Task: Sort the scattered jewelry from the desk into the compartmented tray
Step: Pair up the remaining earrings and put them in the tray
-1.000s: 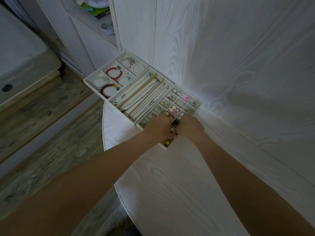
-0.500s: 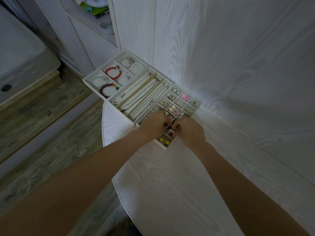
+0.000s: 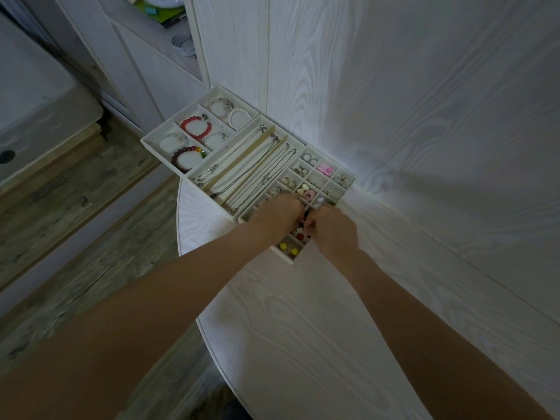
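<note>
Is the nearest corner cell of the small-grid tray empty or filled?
Filled: two yellow beads lie in that cell of the tray.

— Where's the tray?
— White, against the wall, its small cells holding earrings; beside it, chains lie straight and bracelets coiled.
— Near cells?
— Yellow beads, possibly studs.

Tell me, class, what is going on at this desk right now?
A person is sorting jewelry into a white compartmented tray pushed into the corner of a pale desk. Both hands, the left hand and the right hand, meet over the small-compartment section near the yellow beads, fingers working something too small to identify. Bracelets fill the far compartments and necklaces lie in the long middle ones.
</note>
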A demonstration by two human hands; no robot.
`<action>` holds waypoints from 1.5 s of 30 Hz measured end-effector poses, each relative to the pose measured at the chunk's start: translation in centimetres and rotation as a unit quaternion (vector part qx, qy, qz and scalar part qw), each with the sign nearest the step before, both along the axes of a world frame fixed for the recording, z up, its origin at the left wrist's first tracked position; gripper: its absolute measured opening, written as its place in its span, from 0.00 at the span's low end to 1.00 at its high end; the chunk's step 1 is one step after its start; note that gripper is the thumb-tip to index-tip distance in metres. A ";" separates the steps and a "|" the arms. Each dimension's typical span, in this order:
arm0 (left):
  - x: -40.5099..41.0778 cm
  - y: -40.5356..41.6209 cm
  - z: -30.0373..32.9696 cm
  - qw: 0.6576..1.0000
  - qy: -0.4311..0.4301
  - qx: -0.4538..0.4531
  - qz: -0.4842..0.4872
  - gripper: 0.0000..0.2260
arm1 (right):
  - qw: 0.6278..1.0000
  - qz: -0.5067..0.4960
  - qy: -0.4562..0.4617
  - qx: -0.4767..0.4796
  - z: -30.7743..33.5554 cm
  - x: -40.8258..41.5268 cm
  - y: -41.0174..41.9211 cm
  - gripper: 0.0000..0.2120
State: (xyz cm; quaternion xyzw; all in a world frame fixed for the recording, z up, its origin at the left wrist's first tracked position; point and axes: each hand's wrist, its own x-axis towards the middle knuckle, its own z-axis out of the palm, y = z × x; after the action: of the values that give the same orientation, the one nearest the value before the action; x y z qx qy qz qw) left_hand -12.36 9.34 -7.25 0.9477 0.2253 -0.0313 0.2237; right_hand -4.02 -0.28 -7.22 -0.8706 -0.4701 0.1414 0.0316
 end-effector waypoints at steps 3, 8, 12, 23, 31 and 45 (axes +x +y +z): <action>0.2 -0.1 0.1 1.000 -0.002 -0.008 0.014 0.10 | 1.000 -0.009 0.012 0.004 0.0 -0.1 0.3 0.10; -0.3 0.2 -0.1 0.999 -0.014 -0.032 0.034 0.08 | 0.999 -0.027 0.017 0.005 0.0 -0.4 0.2 0.09; -1.4 0.8 0.0 0.998 -0.019 -0.038 0.045 0.10 | 0.998 -0.048 0.043 -0.001 0.1 -0.4 0.2 0.09; -2.6 0.3 -0.3 0.999 0.013 -0.039 -0.002 0.11 | 0.998 -0.058 0.030 -0.003 -0.1 -0.8 0.2 0.07; -2.8 -0.2 -0.3 0.999 0.021 -0.032 -0.036 0.16 | 0.983 -0.121 0.110 0.082 0.7 0.5 -1.2 0.08; -2.7 -0.2 -0.4 0.998 0.007 0.010 -0.068 0.13 | 0.996 -0.069 0.051 0.025 0.2 0.1 -0.7 0.08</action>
State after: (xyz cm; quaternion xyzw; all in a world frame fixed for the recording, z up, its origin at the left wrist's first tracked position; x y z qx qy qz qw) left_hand -15.02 9.16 -7.65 0.9629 0.1622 -0.0505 0.2098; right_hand -3.91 -1.01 -7.01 -0.8914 -0.4103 0.1715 0.0872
